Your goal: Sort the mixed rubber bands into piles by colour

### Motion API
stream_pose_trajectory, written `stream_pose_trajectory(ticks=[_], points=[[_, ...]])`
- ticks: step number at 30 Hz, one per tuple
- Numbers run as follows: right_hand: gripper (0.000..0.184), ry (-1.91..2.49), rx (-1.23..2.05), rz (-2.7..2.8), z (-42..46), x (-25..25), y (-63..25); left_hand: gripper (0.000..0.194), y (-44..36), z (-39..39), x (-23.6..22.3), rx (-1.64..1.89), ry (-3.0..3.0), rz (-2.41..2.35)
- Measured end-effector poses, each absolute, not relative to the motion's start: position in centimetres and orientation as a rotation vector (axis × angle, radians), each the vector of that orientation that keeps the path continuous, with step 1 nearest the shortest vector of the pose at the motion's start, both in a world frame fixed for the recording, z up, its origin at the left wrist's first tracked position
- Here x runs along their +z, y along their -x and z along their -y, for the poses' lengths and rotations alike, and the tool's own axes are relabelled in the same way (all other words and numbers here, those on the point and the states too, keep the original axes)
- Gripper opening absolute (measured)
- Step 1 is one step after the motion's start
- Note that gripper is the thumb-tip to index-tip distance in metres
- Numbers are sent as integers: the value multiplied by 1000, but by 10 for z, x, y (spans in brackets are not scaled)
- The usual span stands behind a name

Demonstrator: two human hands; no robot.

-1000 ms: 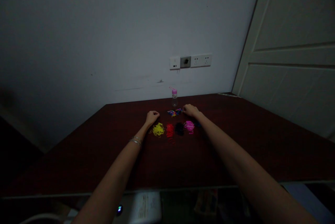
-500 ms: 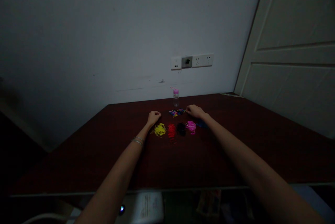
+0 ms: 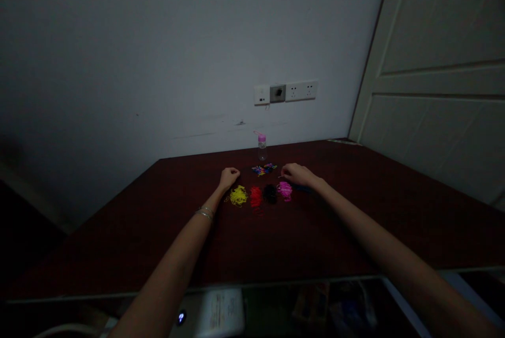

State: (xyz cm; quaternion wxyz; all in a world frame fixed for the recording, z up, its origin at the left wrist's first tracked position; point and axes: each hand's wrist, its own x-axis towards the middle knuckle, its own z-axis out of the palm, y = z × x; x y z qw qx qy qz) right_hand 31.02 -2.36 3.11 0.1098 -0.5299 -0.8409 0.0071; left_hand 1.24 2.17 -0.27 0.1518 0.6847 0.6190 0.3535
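My left hand (image 3: 230,176) rests with fingers curled together at the far side of a pile of yellow rubber bands (image 3: 239,196); what the fingers hold, if anything, is hidden. Across from it, my right hand (image 3: 295,173) pinches a small, thin rubber band (image 3: 280,176) whose colour is hard to tell. Below that hand is a pink pile (image 3: 284,190). Red bands (image 3: 256,197) and black bands (image 3: 270,194) lie between the yellow and the pink. A mixed-colour pile (image 3: 263,169) sits farther back between my hands. Dark blue bands (image 3: 303,189) are partly covered by my right wrist.
A clear bottle with a pink lid (image 3: 262,149) stands behind the mixed pile. Wall sockets (image 3: 301,91) are above the dark red table (image 3: 276,254). At the right is a pale panelled door (image 3: 430,85). Below the table's front edge, a white box (image 3: 223,311) shows.
My right hand has moved from the right edge of the mixed pile toward me, closer to the pink pile, with the small band at its fingertips. The view has shifted slightly; my left hand stays put.
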Motion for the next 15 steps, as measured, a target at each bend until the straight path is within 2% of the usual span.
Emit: stream_pose_trajectory(ticks=[15], points=[[17,1525,62,2366,24,28,-332,21,-12,-23,-4,1035,-1974,-1766]])
